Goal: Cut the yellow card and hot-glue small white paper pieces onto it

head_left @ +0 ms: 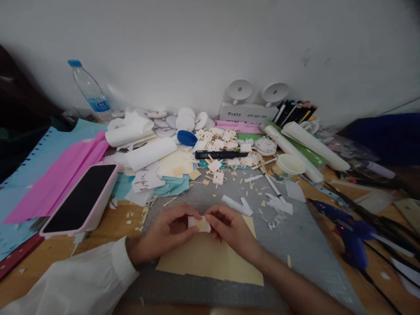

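Observation:
Between both hands is a small white piece with a cream patch (201, 225), which looks like paper. My left hand (172, 227) pinches its left side with thumb and forefinger. My right hand (228, 225) is closed on its right end; the fingertips partly cover it. Below the hands lies a sheet of tan paper (210, 260) on a grey cutting mat (305, 262). Beyond them, a pile of small cream paper pieces with dotted faces and thin strips (218, 178) spreads out, with a black utility knife (221, 155) lying across it.
A blue glue gun (351, 236) with a red light and cable lies at right. At left are a phone (80, 201) and pink paper (59, 179). A paper cup (290, 165), white rolls (152, 153) and a water bottle (90, 89) stand or lie farther back.

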`<state>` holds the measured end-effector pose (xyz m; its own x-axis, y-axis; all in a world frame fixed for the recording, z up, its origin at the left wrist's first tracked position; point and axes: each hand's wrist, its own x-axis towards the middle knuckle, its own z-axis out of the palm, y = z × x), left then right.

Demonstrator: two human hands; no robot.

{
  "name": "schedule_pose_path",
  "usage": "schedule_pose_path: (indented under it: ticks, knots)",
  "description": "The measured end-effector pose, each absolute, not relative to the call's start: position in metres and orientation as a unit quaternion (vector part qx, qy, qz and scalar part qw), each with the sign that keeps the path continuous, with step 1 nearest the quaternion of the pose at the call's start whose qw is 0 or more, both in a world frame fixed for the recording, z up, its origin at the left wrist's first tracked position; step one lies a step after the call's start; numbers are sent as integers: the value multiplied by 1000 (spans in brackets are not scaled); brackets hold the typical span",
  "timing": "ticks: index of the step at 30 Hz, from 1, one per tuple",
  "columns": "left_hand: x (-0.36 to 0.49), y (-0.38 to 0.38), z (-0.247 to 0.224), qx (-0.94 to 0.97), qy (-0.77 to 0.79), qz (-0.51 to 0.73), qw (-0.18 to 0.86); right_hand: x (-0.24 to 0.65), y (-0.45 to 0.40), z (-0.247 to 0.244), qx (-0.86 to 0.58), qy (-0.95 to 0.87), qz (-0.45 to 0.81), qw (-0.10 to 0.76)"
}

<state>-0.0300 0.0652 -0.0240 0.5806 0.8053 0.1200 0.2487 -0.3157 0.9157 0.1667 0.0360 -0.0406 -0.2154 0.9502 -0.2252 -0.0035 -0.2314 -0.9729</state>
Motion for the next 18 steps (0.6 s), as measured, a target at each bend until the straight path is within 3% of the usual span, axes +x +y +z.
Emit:
schedule_pose_path:
  ticks: [5,9,14,16,18]
  knots:
    - [-33,73,-26,828,326,272,367,173,44,-36,-491,-473,598,421]
    - [-35,75,-28,840,340,260,332,190,34,-22,-487,-500,515,498]
    - [-36,73,-30,845,353,247,317,235,-22,-10,-555,-530,276,579]
    - [-36,73,-33,850,357,242,302,259,-51,-11,-601,-527,166,577]
    - [-35,73,-35,853,362,235,292,283,-77,-13,-682,-517,36,517]
